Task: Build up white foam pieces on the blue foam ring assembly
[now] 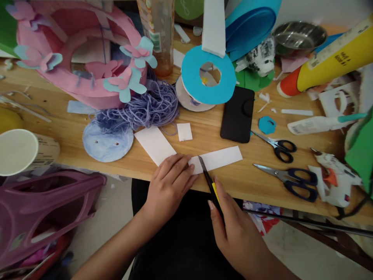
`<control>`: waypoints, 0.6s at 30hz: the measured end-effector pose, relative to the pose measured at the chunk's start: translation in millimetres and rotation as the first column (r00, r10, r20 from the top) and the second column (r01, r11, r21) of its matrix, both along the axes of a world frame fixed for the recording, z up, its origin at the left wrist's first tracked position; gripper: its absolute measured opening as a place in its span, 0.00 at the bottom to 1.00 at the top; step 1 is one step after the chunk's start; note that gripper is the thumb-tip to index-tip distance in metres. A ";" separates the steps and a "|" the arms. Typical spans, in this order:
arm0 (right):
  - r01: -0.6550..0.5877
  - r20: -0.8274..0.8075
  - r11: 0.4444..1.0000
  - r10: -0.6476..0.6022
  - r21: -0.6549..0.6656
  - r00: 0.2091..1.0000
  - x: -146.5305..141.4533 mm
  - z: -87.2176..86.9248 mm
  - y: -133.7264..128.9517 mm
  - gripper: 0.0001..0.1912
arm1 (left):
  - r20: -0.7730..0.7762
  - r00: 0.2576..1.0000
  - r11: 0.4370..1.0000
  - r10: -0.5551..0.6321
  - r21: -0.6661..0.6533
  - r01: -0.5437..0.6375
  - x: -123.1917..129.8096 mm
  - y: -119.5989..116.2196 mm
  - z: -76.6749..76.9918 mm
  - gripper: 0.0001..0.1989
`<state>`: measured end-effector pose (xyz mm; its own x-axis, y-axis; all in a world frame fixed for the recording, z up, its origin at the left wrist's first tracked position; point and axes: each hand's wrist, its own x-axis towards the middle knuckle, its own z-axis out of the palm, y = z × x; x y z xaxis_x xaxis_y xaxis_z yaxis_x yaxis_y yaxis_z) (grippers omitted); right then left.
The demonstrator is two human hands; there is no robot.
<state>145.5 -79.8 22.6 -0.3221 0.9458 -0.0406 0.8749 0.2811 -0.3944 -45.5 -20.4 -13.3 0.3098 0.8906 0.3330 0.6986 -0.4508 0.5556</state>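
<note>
My right hand [233,229] grips a utility knife [210,181] with a black and yellow handle. Its blade rests over a white card strip [223,157] at the table's front edge. My left hand [171,181] lies flat with fingers stretched out, pressing on the strip's left end, which it hides. Under the same fingertips runs the corner of a second white card piece [155,142]. Just behind these lies a small white square [184,132]. A light-blue disc [107,140] with two holes sits to the left.
Purple yarn [145,103] and a pink paper basket [78,93] stand at the back left, a blue ring [189,83] and black phone [237,114] behind the strip. Two scissors [282,149] and a glue gun [339,177] lie right. A paper cup [43,149] stands left.
</note>
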 end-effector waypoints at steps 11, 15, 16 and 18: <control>0.005 -0.003 1.000 -0.005 -0.005 1.000 -0.2 -2.0 -0.2 0.29 | -0.058 0.998 1.000 -0.007 0.023 0.009 1.4 0.1 3.4 0.11; 0.015 0.023 0.999 -0.014 -0.038 1.000 -2.1 3.1 1.8 0.27 | -0.108 0.994 0.999 -0.011 0.037 0.015 1.5 0.8 4.7 0.10; 0.023 0.039 0.998 -0.021 -0.053 0.999 -2.8 5.4 2.4 0.27 | -0.124 0.992 0.999 -0.013 0.046 0.019 1.6 1.0 5.1 0.10; 0.036 0.075 0.996 -0.030 -0.082 0.997 -4.3 10.3 4.0 0.26 | -0.146 0.989 0.998 -0.013 0.064 0.023 2.2 1.4 5.8 0.10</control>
